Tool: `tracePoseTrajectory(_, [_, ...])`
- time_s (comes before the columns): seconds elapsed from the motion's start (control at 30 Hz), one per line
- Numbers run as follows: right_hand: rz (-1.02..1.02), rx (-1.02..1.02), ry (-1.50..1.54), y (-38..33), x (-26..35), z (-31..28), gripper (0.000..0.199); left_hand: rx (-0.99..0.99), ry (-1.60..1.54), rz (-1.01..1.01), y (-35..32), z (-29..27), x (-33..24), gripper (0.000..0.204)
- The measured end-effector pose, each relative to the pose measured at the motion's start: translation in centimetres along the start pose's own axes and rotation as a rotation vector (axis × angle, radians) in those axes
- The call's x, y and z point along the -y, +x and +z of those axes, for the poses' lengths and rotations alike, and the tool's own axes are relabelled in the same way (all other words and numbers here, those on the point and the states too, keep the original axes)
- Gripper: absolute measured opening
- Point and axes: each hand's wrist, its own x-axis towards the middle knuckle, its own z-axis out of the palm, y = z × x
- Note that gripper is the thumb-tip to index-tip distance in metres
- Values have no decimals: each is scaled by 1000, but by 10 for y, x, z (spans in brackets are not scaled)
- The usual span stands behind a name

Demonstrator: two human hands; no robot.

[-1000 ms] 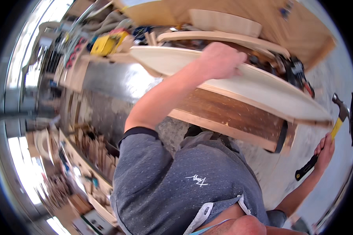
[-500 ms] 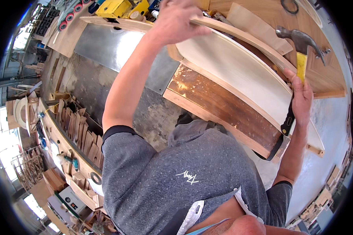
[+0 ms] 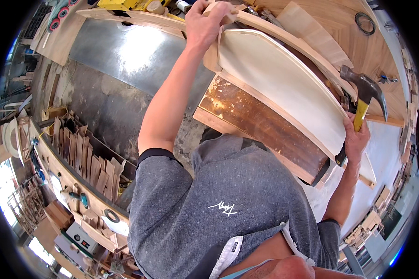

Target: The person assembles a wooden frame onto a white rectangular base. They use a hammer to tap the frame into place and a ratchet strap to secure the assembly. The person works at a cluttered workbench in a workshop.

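My right hand [image 3: 356,138] is closed around the handle of a claw hammer [image 3: 365,88] with a dark metal head and a yellow-and-black handle. It is at the right end of a long pale panel [image 3: 274,76], whose far edge is curved. At the panel's far left end, my left hand [image 3: 203,27] is closed on a small light wood block [image 3: 229,14]; the fingers partly hide it. A long, curved wooden strip [image 3: 293,43] runs behind the panel. Nearer my body lies a worn brown plank [image 3: 265,123] with a lighter wood edge.
A grey metal sheet [image 3: 111,51] covers the bench on the left. Yellow tool cases [image 3: 125,4] stand at the far edge. A thin wood board [image 3: 312,35] and a coiled black ring [image 3: 365,23] lie on the far-right wooden top. Wood offcuts [image 3: 86,153] fill a rack at left.
My left hand has gone from an open, blurred reach over the panel's far edge to a grip on the wood block. The hammer has moved slightly right and nearer; the view has shifted.
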Motion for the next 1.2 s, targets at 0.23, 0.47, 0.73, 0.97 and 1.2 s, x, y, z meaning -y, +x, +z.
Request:
tracePoseTrajectory(0.23, [67, -43, 121, -2, 9, 3, 18, 66, -165, -1, -26, -22, -6, 16])
tracePoseTrajectory(0.47, [81, -29, 138, -16, 14, 3, 16, 198, -241, 109, -27, -40, 14, 24])
tracePoseTrajectory(0.73, [41, -69, 121, -25, 15, 9, 17, 116, -79, 155, -52, -19, 1, 32])
tracePoseTrajectory(0.97, [14, -55, 148, -19, 16, 10, 20, 261, -165, 153, -37, -30, 18, 53])
tracePoseTrajectory(1.2, [48, -57, 175, -21, 20, 7, 20, 407, -304, 68, -15, -58, 14, 114])
